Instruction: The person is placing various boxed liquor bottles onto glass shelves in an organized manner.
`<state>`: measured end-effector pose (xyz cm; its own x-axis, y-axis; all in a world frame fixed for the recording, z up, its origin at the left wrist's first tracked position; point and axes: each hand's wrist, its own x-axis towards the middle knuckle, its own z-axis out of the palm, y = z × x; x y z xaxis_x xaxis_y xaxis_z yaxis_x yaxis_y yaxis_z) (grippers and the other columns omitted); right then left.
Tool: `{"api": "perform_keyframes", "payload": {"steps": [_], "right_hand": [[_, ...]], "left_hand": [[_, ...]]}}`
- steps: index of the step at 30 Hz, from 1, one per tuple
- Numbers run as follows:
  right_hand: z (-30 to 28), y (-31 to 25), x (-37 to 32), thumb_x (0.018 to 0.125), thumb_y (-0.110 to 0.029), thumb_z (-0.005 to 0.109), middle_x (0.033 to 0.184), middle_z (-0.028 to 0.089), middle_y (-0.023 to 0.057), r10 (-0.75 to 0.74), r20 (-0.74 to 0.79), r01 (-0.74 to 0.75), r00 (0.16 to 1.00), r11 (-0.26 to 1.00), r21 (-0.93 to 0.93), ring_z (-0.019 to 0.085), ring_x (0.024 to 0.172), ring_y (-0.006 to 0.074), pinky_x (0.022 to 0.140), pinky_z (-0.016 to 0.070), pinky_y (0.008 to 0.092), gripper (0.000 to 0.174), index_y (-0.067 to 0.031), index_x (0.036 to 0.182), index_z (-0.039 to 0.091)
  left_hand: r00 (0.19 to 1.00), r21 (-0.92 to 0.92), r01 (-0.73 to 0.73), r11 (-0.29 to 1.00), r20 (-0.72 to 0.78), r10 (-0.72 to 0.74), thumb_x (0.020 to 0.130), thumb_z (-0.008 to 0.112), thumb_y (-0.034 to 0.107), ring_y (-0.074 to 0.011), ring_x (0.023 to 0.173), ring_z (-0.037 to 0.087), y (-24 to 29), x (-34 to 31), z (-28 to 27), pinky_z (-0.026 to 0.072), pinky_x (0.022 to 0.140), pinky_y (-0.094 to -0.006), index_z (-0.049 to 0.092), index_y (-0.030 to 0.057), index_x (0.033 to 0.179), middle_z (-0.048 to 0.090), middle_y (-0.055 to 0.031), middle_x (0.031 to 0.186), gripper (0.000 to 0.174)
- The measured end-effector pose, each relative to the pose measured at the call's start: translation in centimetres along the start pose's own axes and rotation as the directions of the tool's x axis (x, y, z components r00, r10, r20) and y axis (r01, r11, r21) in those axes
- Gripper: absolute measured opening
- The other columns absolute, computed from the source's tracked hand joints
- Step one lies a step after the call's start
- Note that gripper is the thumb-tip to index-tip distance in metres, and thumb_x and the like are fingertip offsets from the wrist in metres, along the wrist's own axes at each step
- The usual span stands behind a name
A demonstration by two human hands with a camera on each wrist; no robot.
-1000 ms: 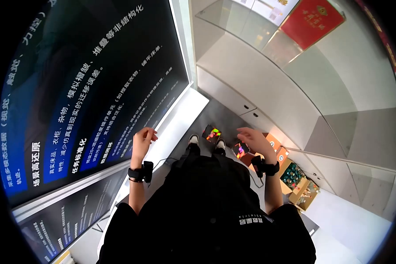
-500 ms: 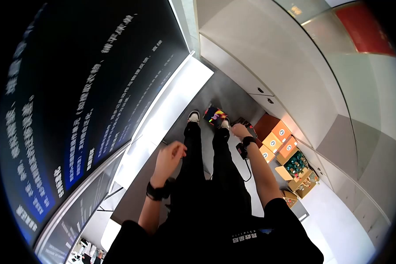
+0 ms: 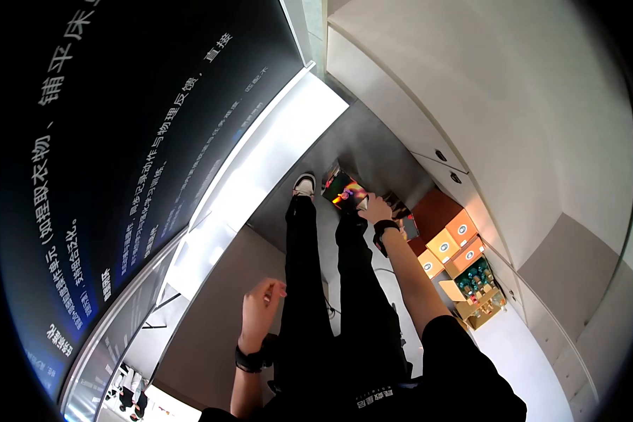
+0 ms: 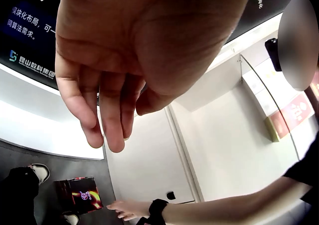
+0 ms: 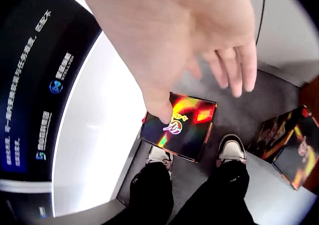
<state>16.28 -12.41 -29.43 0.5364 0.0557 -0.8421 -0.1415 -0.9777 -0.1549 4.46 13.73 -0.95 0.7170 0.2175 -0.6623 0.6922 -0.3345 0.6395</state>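
A black box with glossy red and yellow patterns (image 3: 344,193) stands on the grey floor by the person's shoes. My right hand (image 3: 377,209) reaches down close to its near side in the head view. In the right wrist view the fingers of the right hand (image 5: 199,46) are spread loosely and hold nothing, the thumb overlapping the box (image 5: 192,140). My left hand (image 3: 261,304) hangs beside the left leg with loosely bent fingers. Nothing is in the left hand (image 4: 114,75) in the left wrist view.
A second patterned box (image 5: 294,153) stands on the floor to the right. Beyond it are orange boxes (image 3: 443,246) and an open carton of bottles (image 3: 477,281). A black display panel (image 3: 155,105) above a white ledge (image 3: 274,141) lines the left. White cabinets (image 3: 429,91) line the right.
The view has tipped further down as the body bends. My right hand has moved down to the box by the shoes, and my left hand has dropped lower beside the leg.
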Motion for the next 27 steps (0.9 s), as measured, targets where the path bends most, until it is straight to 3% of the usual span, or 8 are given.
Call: {"api": "perform_keyframes", "payload": {"steps": [1, 12, 14, 16, 18, 20, 23, 27], "right_hand": [[0.6, -0.3, 1.1, 0.055, -0.039, 0.077, 0.133, 0.034, 0.0230, 0.021, 0.056, -0.018, 0.998, 0.998, -0.053, 0.045, 0.115, 0.0371, 0.085, 0.0440, 0.0457, 0.098, -0.0115, 0.133, 0.025], [7.7, -5.4, 4.8, 0.044, -0.045, 0.084, 0.142, 0.014, 0.0263, 0.000, -0.219, -0.070, 0.976, 0.948, -0.312, 0.024, 0.127, 0.0436, 0.101, 0.0212, 0.0576, 0.134, -0.0105, 0.141, -0.001], [6.8, -6.8, 4.7, 0.069, -0.037, 0.071, 0.143, 0.009, 0.0263, 0.086, -0.123, -0.128, 0.989, 0.911, -0.391, 0.019, 0.130, 0.0437, 0.102, 0.0138, 0.0597, 0.108, -0.0101, 0.142, -0.004], [12.8, -4.8, 8.4, 0.086, -0.026, 0.050, 0.141, 0.015, 0.0277, -0.029, -0.560, -0.232, 0.828, 0.892, -0.389, 0.024, 0.127, 0.0446, 0.101, 0.0165, 0.0593, 0.077, -0.0084, 0.142, 0.001], [9.8, -5.5, 7.6, 0.092, -0.015, 0.030, 0.139, 0.020, 0.0286, 0.042, -0.368, -0.202, 0.929, 0.891, -0.408, 0.029, 0.124, 0.0450, 0.100, 0.0203, 0.0595, 0.056, -0.0091, 0.142, 0.005], [8.9, -5.3, 8.0, 0.086, -0.027, 0.052, 0.138, 0.024, 0.0270, 0.035, -0.412, -0.198, 0.910, 0.912, -0.360, 0.030, 0.123, 0.0436, 0.098, 0.0246, 0.0587, 0.074, -0.0094, 0.142, 0.006], [5.2, -5.3, 7.2, 0.047, -0.037, 0.084, 0.133, 0.027, 0.0257, -0.030, -0.407, -0.094, 0.913, 0.956, -0.280, 0.029, 0.122, 0.0409, 0.093, 0.0288, 0.0552, 0.125, -0.0088, 0.141, 0.006], [-0.6, -5.2, 3.5, 0.043, -0.037, 0.083, 0.132, 0.027, 0.0249, -0.099, -0.466, -0.014, 0.879, 0.973, -0.232, 0.027, 0.123, 0.0391, 0.092, 0.0273, 0.0568, 0.124, -0.0117, 0.140, 0.010]], "left_hand": [[1.000, 0.006, 0.015, 1.000, 0.005, -0.015, 0.089, 0.050, 0.009, -0.0139, 0.066, 0.063, -0.3, 0.0, 0.4, 0.0464, 0.054, -0.0229, 0.059, 0.0000, 0.085, 0.063, -0.0071, 0.072, 0.014], [0.994, 0.107, 0.109, 0.988, -0.036, -0.106, 0.089, 0.049, 0.007, -0.0148, 0.067, 0.062, -4.4, 1.1, -1.8, 0.0468, 0.057, -0.0243, 0.059, -0.0023, 0.086, 0.062, -0.0100, 0.075, 0.014], [0.975, 0.124, 0.219, 0.968, -0.066, -0.212, 0.089, 0.048, 0.006, -0.0148, 0.068, 0.062, -5.1, 1.0, -2.9, 0.0474, 0.058, -0.0246, 0.059, -0.0024, 0.086, 0.063, -0.0096, 0.075, 0.014], [0.976, 0.141, 0.213, 0.967, -0.087, -0.202, 0.089, 0.048, 0.006, -0.0147, 0.069, 0.063, -6.3, 0.6, -3.8, 0.0478, 0.058, -0.0246, 0.059, -0.0025, 0.086, 0.063, -0.0095, 0.075, 0.015], [0.976, 0.153, 0.207, 0.966, -0.103, -0.193, 0.090, 0.047, 0.006, -0.0147, 0.069, 0.063, -6.9, 0.5, -4.4, 0.0481, 0.058, -0.0247, 0.059, -0.0026, 0.087, 0.063, -0.0094, 0.075, 0.015], [0.971, 0.152, 0.230, 0.961, -0.104, -0.216, 0.090, 0.048, 0.007, -0.0154, 0.068, 0.063, -6.9, 0.1, -4.8, 0.0485, 0.058, -0.0246, 0.059, -0.0027, 0.087, 0.063, -0.0100, 0.076, 0.015], [0.977, 0.202, 0.212, 0.956, -0.074, -0.201, 0.090, 0.048, 0.010, -0.0169, 0.068, 0.063, -6.8, -0.1, -4.6, 0.0491, 0.058, -0.0261, 0.059, -0.0027, 0.087, 0.063, -0.0104, 0.077, 0.017], [0.997, 0.186, 0.079, 0.979, -0.002, -0.080, 0.090, 0.050, 0.012, -0.0187, 0.067, 0.063, -4.8, 0.2, -3.9, 0.0493, 0.058, -0.0280, 0.059, -0.0013, 0.087, 0.063, -0.0106, 0.077, 0.017]]}}
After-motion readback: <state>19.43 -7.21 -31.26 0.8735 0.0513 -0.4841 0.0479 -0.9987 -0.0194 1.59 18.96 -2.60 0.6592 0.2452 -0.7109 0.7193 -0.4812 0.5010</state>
